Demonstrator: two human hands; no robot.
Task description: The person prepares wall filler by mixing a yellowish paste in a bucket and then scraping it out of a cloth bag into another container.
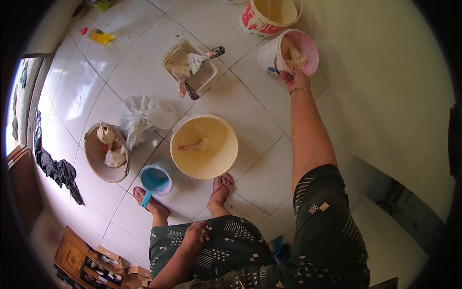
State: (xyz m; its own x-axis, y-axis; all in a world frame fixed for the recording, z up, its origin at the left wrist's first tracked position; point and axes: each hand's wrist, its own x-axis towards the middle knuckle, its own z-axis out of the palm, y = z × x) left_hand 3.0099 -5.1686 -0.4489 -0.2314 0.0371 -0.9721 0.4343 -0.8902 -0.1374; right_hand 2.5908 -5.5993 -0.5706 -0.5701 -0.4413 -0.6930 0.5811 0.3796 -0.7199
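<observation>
My right arm reaches far forward, and my right hand (pixel 297 81) grips the near rim of a white bucket with a pink inside (pixel 312 45). This bucket is tipped with its mouth toward me, and a beige, clumpy mass (pixel 292 54) lies in it. My left hand (pixel 195 234) rests at my lap with its fingers curled in; what they hold, if anything, is hidden. In front of my feet stands a large round cream tub (pixel 226 159) with yellowish liquid and a brush-like tool (pixel 196 145) in it.
Ahead sits a rectangular tray (pixel 208 79) with two scrapers on it. Leftward are a knotted plastic bag (pixel 143 115), a bowl (pixel 91 156) with beige lumps, and a blue dipper (pixel 162 185). Another bucket (pixel 252 21) and an oil-yellow bottle (pixel 99 36) stand farther off.
</observation>
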